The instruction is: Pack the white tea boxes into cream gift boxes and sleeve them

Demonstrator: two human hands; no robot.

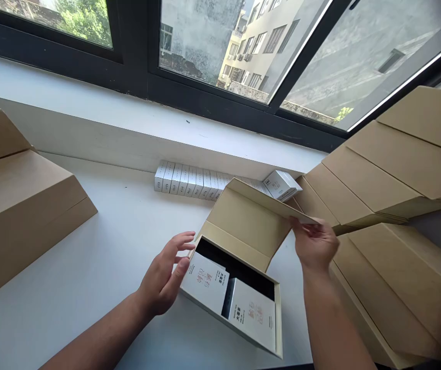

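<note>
A cream gift box (281,318) with a hinged lid lies open on the white table. Inside it, against a black lining, sit two small white boxes with printed lettering, a left one (205,280) and a right one (253,313), with a dark gap between them. My right hand (316,241) pinches the edge of the raised lid (251,221). At the gift box's left side, my left hand (168,275) has its fingers apart, the thumb beside the left small box; whether it presses on the box I cannot tell.
A row of small white boxes (189,180) stands along the sill wall, with a few stacked (282,185) at its right end. Brown boxes fill the right side (382,185) and the left (27,210). Beyond the white sill (128,113) is a dark-framed window.
</note>
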